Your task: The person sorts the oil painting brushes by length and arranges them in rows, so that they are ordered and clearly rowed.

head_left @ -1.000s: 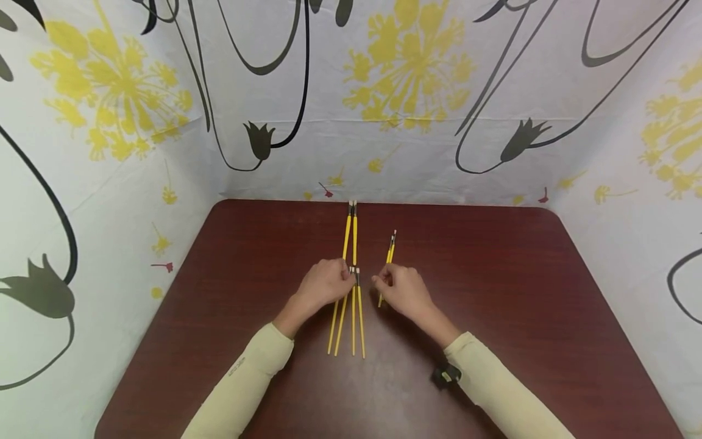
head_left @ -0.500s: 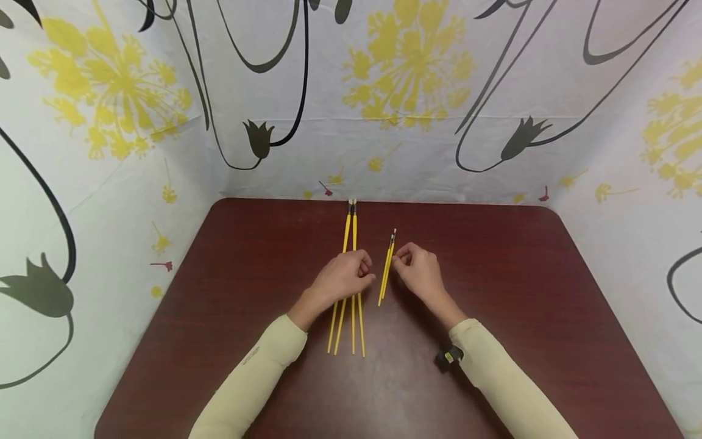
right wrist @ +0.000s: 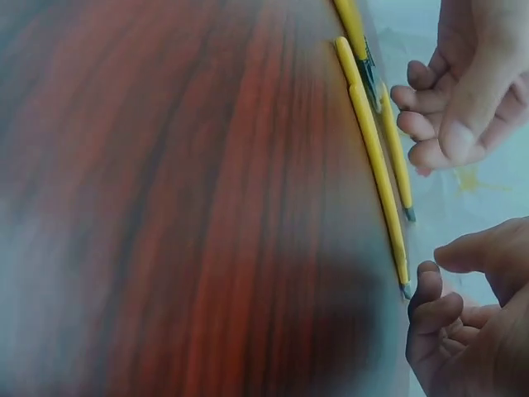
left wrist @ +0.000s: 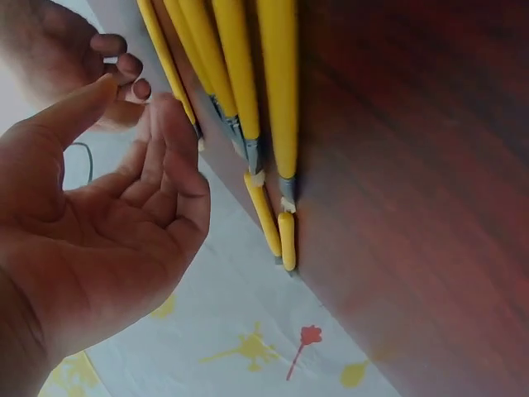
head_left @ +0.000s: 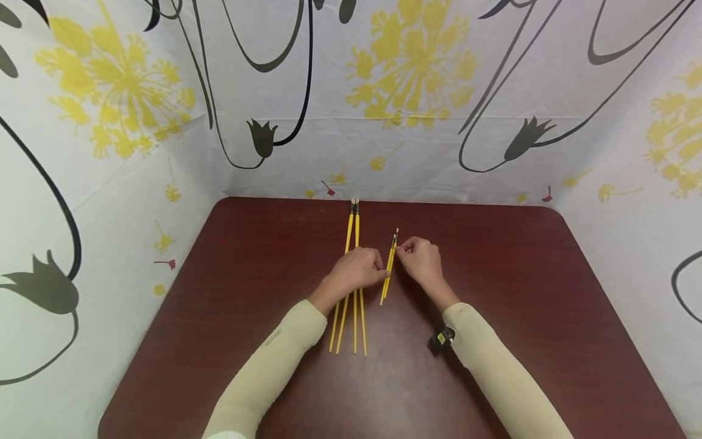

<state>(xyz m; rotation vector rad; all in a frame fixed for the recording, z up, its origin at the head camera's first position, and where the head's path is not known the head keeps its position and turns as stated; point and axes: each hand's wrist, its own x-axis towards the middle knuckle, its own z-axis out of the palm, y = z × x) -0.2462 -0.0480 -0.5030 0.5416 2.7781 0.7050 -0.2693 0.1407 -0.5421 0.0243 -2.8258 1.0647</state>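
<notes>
A pair of yellow-handled paintbrushes (head_left: 391, 259) lies on the table, bristles pointing away. My left hand (head_left: 358, 268) reaches over several other yellow paintbrushes (head_left: 364, 329), its thumb close to the pair's left side. In the left wrist view, the left hand (left wrist: 107, 215) has loosely bent fingers with nothing between them. My right hand (head_left: 422, 259) is beside the pair's bristle end, on its right. The right wrist view shows the right hand (right wrist: 475, 318) with thumb and index finger near each other and nothing held. Whether either hand touches the pair is unclear.
Two yellow paintbrushes (head_left: 358, 225) reach the far edge of the dark red-brown table (head_left: 493, 274). Their lower parts are hidden under the left hand. A white cloth (head_left: 307, 177) with flower prints hangs behind and at both sides.
My left hand has moved right, from over the several brushes toward the pair. The right hand has shifted right and away from me, toward the pair's bristle end.
</notes>
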